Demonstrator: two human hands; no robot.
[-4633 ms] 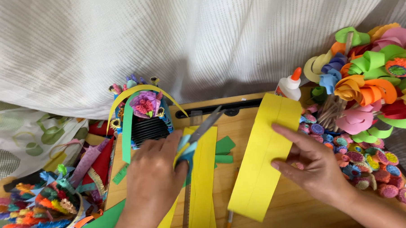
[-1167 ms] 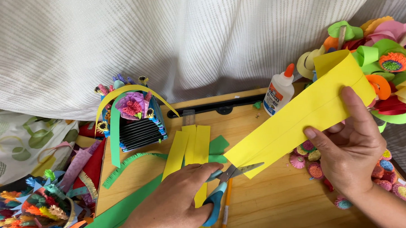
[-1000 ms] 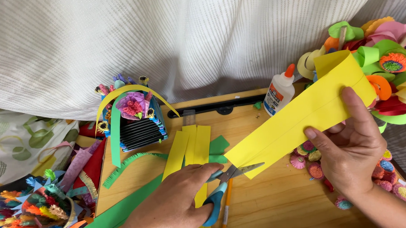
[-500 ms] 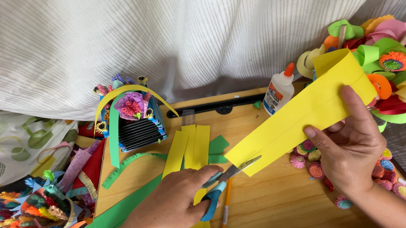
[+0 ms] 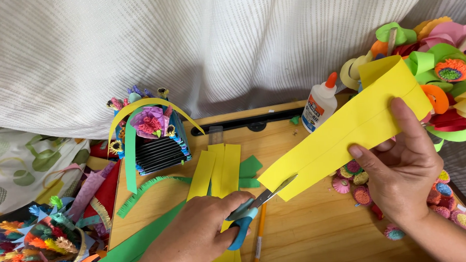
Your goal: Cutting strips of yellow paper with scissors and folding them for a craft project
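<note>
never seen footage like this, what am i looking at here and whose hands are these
There is one view, from a camera worn on a person's head and pointing down at that person's own two bare hands. No machine is involved.

The left hand holds blue-handled scissors, with the blades at the lower end of a long folded yellow paper. The right hand holds that paper up, tilted above the wooden board.

On the board lie cut yellow strips, green paper pieces and a pencil. A glue bottle with an orange cap stands at the back. A small paper basket with a flower on it stands on the left, and a heap of paper flowers fills the right. A white curtain hangs behind.
</note>
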